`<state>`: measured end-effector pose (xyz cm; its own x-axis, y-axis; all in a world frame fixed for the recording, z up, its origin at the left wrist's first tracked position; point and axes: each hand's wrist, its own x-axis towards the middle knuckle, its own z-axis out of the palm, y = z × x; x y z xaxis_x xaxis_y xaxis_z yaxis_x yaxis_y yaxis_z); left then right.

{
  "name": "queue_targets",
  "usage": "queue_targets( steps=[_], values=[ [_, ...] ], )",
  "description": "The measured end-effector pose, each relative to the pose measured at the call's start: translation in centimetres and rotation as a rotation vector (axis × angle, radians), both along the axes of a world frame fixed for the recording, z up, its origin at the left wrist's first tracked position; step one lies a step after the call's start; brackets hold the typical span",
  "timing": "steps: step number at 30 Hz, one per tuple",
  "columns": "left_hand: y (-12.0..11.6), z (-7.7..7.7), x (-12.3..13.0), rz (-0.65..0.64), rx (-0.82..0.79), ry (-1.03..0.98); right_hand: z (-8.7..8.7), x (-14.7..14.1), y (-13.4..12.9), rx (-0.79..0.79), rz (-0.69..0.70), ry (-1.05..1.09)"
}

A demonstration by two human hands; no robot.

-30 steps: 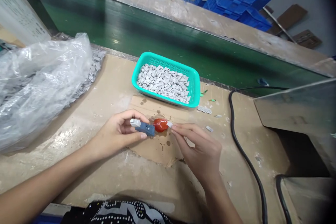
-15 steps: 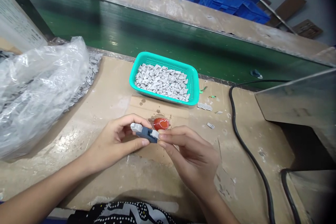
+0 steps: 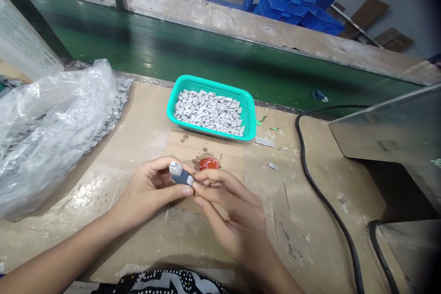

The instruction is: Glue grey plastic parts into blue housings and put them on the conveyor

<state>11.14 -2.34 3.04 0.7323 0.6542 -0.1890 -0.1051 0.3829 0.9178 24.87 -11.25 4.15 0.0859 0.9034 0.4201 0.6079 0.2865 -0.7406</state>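
Note:
My left hand is closed around a small dark blue plastic part, thumb in front and fingers behind. A light grey plastic tip sticks up at the part's left end. At its right end shows a small light grey piece, which the fingertips of my right hand pinch and partly hide. Just behind the hands lies a glossy red-orange object, its kind unclear. Beyond it stands a turquoise basket holding many small light grey plastic pieces.
A clear plastic bag over grey parts fills the left side. Loose bits, including a grey piece, lie right of the basket. A black cable curves past a metal box. Behind runs a green conveyor belt carrying a dark blue part.
My right hand has moved left, closer against my left hand, and the dark blue part is turned more end-on. The view has shifted slightly. The part on the belt appears further left.

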Motion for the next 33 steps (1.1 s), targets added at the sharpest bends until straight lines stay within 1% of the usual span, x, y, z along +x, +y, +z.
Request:
queue_targets(
  steps=[4, 6, 7, 9, 10, 12, 13, 14, 15, 17, 19, 20, 21, 22, 24, 25, 27, 30, 33],
  values=[
    [-0.3, 0.0, 0.5, 0.114, -0.225, -0.038, -0.4, -1.2, -0.3, -0.033, -0.016, -0.102],
    [-0.1, 0.0, 0.7, 0.210, -0.309, -0.061, -0.6, -1.2, -0.5, -0.034, -0.017, -0.138],
    [0.0, 0.1, 0.8, 0.265, -0.326, -0.078, -0.7, -0.9, -0.6, -0.016, -0.019, -0.161],
    [0.7, 0.2, 0.9, 0.367, -0.320, -0.114, -0.7, 0.7, -0.4, 0.038, -0.046, -0.221],
    [1.1, 0.4, 0.8, 0.398, -0.304, -0.131, -0.7, 1.8, -0.2, 0.064, -0.078, -0.256],
    [2.4, 1.0, 0.7, 0.399, -0.253, -0.162, -0.4, 4.7, 0.9, 0.073, -0.148, -0.329],
    [3.2, 1.3, 0.6, 0.385, -0.210, -0.175, -0.2, 6.3, 1.8, 0.044, -0.172, -0.370],
    [4.2, 1.7, 0.7, 0.367, -0.150, -0.186, -0.1, 7.7, 2.8, -0.071, -0.196, -0.438],
    [5.3, 2.0, 0.8, 0.349, -0.072, -0.195, 0.1, 9.1, 3.9, -0.122, -0.215, -0.463],
    [8.1, 2.5, 1.5, 0.324, 0.147, -0.185, 0.3, 11.2, 6.3, -0.194, -0.199, -0.494],
    [11.4, 2.6, 2.7, 0.294, 0.468, -0.018, 0.2, 12.3, 8.5, -0.294, -0.134, -0.534],
    [13.2, 2.6, 3.6, 0.277, 0.650, 0.153, 0.0, 12.5, 9.5, -0.350, -0.101, -0.551],
    [15.0, 2.4, 4.5, 0.225, 0.829, 0.371, -0.2, 12.6, 10.3, -0.403, -0.077, -0.565],
    [16.7, 2.2, 5.5, 0.172, 0.906, 0.493, -0.5, 12.5, 10.9, -0.449, -0.063, -0.575],
    [19.7, 1.7, 7.5, 0.084, 1.006, 0.673, -1.3, 12.3, 11.7, -0.510, -0.066, -0.579],
    [21.0, 1.5, 8.4, 0.055, 1.033, 0.730, -1.6, 12.2, 11.8, -0.523, -0.075, -0.573],
    [23.1, 1.2, 10.1, 0.014, 1.106, 0.866, -2.0, 12.2, 11.7, -0.515, -0.100, -0.544],
    [24.9, 0.7, 12.1, -0.039, 1.186, 1.060, -1.8, 12.3, 10.9, -0.435, -0.133, -0.462],
    [25.9, 0.3, 14.1, -0.098, 1.267, 1.197, -0.7, 12.6, 9.4, -0.305, -0.154, -0.333]
  ],
)
